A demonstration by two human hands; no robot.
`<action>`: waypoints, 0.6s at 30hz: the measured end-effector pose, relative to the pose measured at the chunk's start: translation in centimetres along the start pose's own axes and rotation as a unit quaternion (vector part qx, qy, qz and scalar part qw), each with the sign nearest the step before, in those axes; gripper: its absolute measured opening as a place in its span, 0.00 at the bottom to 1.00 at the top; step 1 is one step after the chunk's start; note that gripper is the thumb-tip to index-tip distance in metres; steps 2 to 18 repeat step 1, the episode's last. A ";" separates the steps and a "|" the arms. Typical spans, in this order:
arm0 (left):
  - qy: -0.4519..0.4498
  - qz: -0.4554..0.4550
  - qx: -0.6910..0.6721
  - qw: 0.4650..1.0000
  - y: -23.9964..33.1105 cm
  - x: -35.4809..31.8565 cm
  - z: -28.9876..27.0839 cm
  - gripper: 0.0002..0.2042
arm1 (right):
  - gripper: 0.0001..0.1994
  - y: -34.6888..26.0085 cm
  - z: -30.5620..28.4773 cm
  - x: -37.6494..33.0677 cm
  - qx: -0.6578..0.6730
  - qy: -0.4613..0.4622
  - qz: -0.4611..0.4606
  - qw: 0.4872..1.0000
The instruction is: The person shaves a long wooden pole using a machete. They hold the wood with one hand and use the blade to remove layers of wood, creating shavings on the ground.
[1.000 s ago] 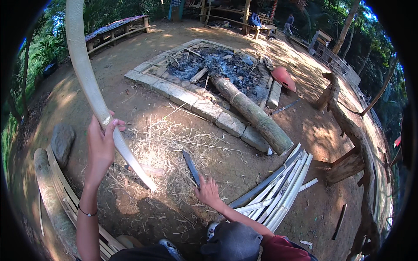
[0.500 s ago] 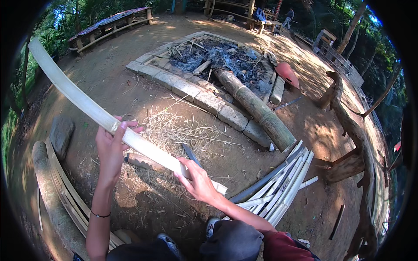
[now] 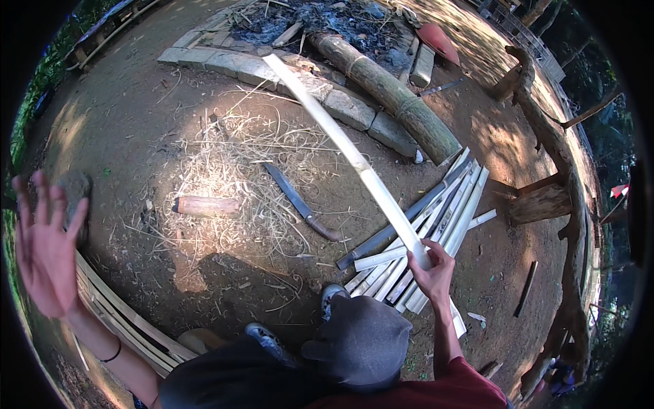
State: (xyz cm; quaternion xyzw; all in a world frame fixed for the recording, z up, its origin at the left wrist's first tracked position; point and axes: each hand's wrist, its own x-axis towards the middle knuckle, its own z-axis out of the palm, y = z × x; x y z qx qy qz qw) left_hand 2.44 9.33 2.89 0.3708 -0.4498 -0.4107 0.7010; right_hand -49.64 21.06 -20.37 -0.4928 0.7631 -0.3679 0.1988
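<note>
In my right hand (image 3: pixel 432 268) I grip a long pale bamboo strip (image 3: pixel 377 187) near its lower end. The strip slants up and to the left over the ground. Under and beside this hand lies a fanned bundle of split bamboo strips (image 3: pixel 466 217), with a dark strip at its left edge. My left hand (image 3: pixel 49 249) is raised at the far left, fingers spread, holding nothing. Below it, more long bamboo strips (image 3: pixel 122 319) lie on the ground. A machete (image 3: pixel 294 200) with a dark blade and a short wooden block (image 3: pixel 208 206) rest among pale curled shavings (image 3: pixel 238 153).
Beyond the shavings, a stone border (image 3: pixel 238 67) surrounds a pit of grey ash (image 3: pixel 361 26). A thick bamboo log (image 3: pixel 402 102) lies across that border. At the right stands a crooked wooden rail (image 3: pixel 553 160). A red curved object (image 3: pixel 438 43) is by the pit.
My left hand has let go of the bamboo strip and moved out to the far left. My right hand has carried the strip rightward over the bundle. The view has tilted down.
</note>
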 end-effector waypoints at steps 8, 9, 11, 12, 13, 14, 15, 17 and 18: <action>0.186 0.058 0.036 0.980 1.5 -0.6 1.2 0.36 | 0.18 2.0 -2.5 -1.1 -0.010 0.034 0.026 0.999; 0.186 0.058 0.036 0.980 1.5 -0.6 1.2 0.36 | 0.18 2.0 -2.5 -1.1 -0.010 0.034 0.026 0.999; 0.186 0.058 0.036 0.980 1.5 -0.6 1.2 0.36 | 0.18 2.0 -2.5 -1.1 -0.010 0.034 0.026 0.999; 0.186 0.058 0.036 0.980 1.5 -0.6 1.2 0.36 | 0.18 2.0 -2.5 -1.1 -0.010 0.034 0.026 0.999; 0.186 0.058 0.036 0.980 1.5 -0.6 1.2 0.36 | 0.18 2.0 -2.5 -1.1 -0.010 0.034 0.026 0.999; 0.186 0.058 0.036 0.980 1.5 -0.6 1.2 0.36 | 0.18 2.0 -2.5 -1.1 -0.010 0.034 0.026 0.999; 0.186 0.058 0.036 0.980 1.5 -0.6 1.2 0.36 | 0.18 2.0 -2.5 -1.1 -0.010 0.034 0.026 0.999; 0.186 0.058 0.036 0.980 1.5 -0.6 1.2 0.36 | 0.18 2.0 -2.5 -1.1 -0.010 0.034 0.026 0.999; 0.186 0.058 0.036 0.980 1.5 -0.6 1.2 0.36 | 0.18 2.0 -2.5 -1.1 -0.010 0.034 0.026 0.999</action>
